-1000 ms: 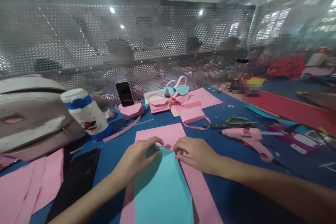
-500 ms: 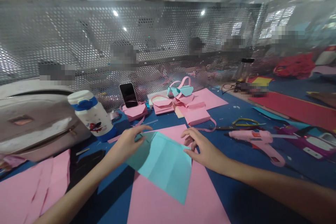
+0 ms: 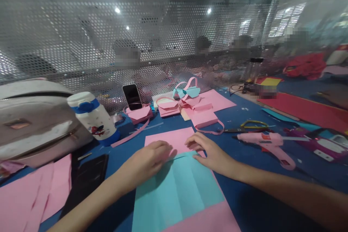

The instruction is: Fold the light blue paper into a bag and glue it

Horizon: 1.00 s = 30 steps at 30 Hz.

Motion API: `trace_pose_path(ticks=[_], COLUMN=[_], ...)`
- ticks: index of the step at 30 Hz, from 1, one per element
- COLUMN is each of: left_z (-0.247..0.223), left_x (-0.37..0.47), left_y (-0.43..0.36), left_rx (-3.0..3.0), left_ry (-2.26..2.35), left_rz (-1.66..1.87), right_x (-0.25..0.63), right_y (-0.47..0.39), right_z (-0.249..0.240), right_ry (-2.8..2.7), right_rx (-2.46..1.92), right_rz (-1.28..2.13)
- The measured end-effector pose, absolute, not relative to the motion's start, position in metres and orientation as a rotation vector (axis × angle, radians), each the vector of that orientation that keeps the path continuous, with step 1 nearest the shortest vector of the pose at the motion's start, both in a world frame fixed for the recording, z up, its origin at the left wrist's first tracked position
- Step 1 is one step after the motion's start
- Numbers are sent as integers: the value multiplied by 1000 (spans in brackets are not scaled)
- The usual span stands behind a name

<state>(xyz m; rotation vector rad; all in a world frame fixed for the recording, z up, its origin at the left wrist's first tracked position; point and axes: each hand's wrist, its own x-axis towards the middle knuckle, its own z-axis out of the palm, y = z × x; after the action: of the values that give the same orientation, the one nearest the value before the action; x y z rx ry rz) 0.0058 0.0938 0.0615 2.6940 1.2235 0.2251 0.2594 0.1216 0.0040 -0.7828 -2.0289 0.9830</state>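
A light blue sheet of paper [image 3: 179,188] with several lengthwise creases lies over a larger pink sheet [image 3: 212,221] on the table. Its far edge is folded into a narrow strip. My left hand [image 3: 152,157] is closed at that edge, fingers curled over the paper and fingertips partly hidden. At the far right corner, my right hand [image 3: 208,152] pinches the folded edge between thumb and fingers.
Small pink paper bags [image 3: 205,117] and a phone [image 3: 132,96] stand behind. To the right lie scissors [image 3: 244,128] and a pink glue gun [image 3: 272,145]. A white bottle [image 3: 94,119], a backpack [image 3: 40,119] and pink sheets [image 3: 35,195] are on the left.
The blue paper has turned and come down flatter over the pink sheet. My left hand has moved right along its far edge, toward my right hand, which has hardly moved.
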Motion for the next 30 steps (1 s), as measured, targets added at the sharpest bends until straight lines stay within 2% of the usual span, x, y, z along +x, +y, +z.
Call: trace_pose_path(ticks=[5,14,18,23,30], left_z=[57,70,68,65,65], left_x=[16,24,24,20,21], left_y=[80,70,71,75,78], left_rx=[2640,2686,2698,2667,2545], left_ry=[1064,912,890,897,937], left_rz=[98,63,135,162,253], right_x=[257,264,262,258,255], right_y=[118,123,119,113,108], right_z=[6,11,15,16,22], right_ry=[-2024,-2376,-2397,-2423,-2512], right_rx=[-788,-747,-878,-1127,-1200], right_rz=[1048,749,664,395,427])
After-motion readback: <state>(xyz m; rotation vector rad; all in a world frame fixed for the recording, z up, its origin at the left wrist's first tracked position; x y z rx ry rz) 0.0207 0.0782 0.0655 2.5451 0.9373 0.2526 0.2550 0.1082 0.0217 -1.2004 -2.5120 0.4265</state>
